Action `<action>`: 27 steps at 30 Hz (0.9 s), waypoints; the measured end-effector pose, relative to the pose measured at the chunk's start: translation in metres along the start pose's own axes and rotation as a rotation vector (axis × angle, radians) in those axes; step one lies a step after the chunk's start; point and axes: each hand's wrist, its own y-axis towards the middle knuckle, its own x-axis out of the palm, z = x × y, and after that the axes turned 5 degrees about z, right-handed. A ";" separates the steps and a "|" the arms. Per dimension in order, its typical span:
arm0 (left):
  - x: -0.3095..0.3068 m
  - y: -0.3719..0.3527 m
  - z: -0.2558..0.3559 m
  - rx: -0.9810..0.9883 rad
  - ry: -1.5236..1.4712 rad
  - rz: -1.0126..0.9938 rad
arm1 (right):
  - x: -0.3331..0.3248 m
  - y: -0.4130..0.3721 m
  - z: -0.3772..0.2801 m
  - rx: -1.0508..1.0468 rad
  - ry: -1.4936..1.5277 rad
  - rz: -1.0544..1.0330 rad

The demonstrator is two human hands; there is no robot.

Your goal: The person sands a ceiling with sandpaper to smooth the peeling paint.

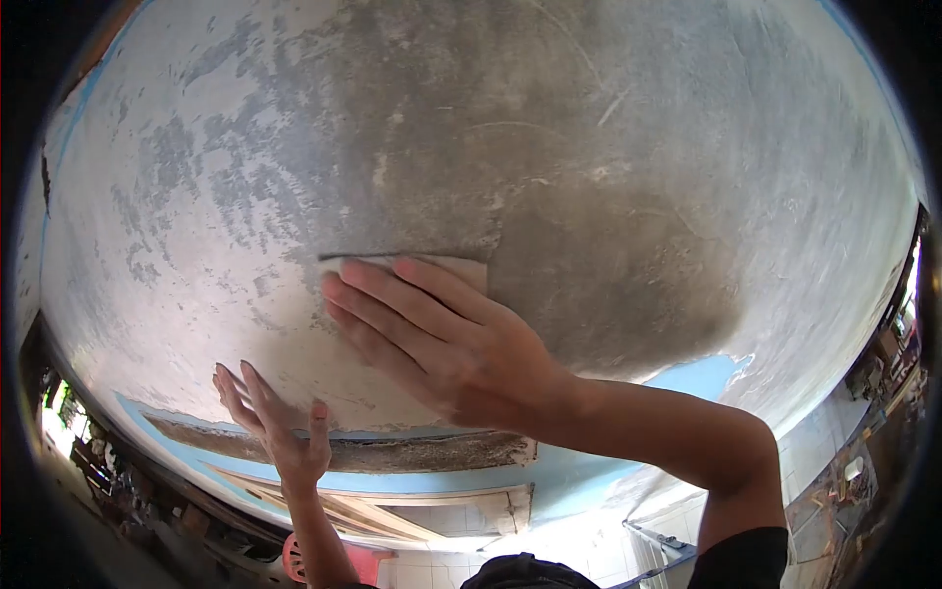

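Observation:
My right hand [456, 358] lies flat on the patchy plastered wall [608, 265], its fingers stretched over a sheet of sandpaper [474, 275]. The sheet has a pale back and a dark upper edge, and it is pressed between my fingers and the wall; most of it is covered by the hand. Lower and to the left, my left hand [280, 432] is raised with fingers and thumb apart, palm toward the wall, holding nothing. Around the hands the surface goes from whitish on the left to bare grey-brown on the right.
Below the wall's lower edge run a blue painted band [579, 491], a rough brown ledge [422, 453] and a wooden frame [392, 515]. A red plastic chair [365, 564] stands on the tiled floor. A metal ladder-like frame [662, 540] is at lower right, with clutter along both sides.

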 end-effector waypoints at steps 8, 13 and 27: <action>-0.007 0.003 0.002 0.021 -0.002 -0.012 | 0.001 -0.033 -0.006 0.038 0.033 -0.071; 0.000 0.002 0.005 -0.031 -0.095 0.048 | 0.008 -0.011 -0.016 0.153 -0.069 -0.022; 0.003 0.016 0.045 0.245 -0.242 -0.080 | 0.013 -0.036 -0.014 0.021 -0.042 -0.093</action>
